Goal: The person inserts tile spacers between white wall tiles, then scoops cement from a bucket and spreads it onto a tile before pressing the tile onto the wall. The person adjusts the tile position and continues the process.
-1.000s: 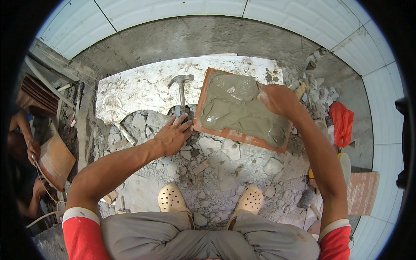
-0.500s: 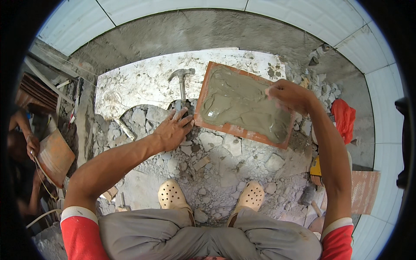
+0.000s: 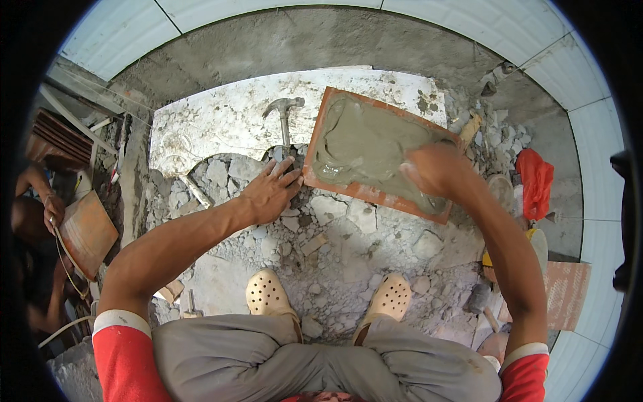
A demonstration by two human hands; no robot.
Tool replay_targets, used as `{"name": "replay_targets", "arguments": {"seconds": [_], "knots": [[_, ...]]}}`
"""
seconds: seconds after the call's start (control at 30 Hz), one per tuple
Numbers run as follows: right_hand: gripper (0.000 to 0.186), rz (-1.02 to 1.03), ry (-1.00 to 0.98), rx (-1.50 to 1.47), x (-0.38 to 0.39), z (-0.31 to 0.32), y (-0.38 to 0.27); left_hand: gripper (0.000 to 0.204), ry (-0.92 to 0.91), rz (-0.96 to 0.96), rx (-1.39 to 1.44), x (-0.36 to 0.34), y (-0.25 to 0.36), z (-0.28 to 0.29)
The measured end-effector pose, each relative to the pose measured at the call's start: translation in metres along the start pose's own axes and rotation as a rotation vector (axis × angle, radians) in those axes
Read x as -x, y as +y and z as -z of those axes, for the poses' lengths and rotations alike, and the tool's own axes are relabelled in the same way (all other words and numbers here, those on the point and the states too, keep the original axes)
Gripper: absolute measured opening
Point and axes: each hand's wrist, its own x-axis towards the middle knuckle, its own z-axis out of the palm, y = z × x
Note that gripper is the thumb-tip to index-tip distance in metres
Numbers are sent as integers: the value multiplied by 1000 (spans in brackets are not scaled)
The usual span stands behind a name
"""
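Observation:
My left hand [image 3: 268, 197] rests with fingers spread at the lower-left corner of an orange tile [image 3: 378, 204], just below a claw hammer [image 3: 284, 127]. The tile carries a thick layer of wet grey mortar [image 3: 365, 134]. Over its right part is my right hand [image 3: 432, 167], curled and smeared by motion; whether it holds anything cannot be made out. Under the hammer lies a dirty white board [image 3: 214, 117].
Broken rubble [image 3: 328, 211] surrounds my sandals. At right are a red bag [image 3: 534, 187], a tile piece [image 3: 566, 295] and white wall tiles [image 3: 596, 241]. At left, another person's hand [image 3: 53, 211] is by a tile [image 3: 90, 234], near stacked tiles [image 3: 60, 137] and pipes.
My right hand has moved from the tile's right edge inward and down over the mortar, whose surface looks reshaped. My left hand remains at the corner. The view has shifted slightly.

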Motion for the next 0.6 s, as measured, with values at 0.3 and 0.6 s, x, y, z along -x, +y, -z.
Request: {"name": "replay_targets", "arguments": {"seconds": [0.3,0.6], "knots": [[38,-275,-126,-586,52,0,27,65,40,-8,-11,1,-2,-7],[43,-188,-295,-836,29,-17,-8,66,5,8,-26,-1,0,-5]]}}
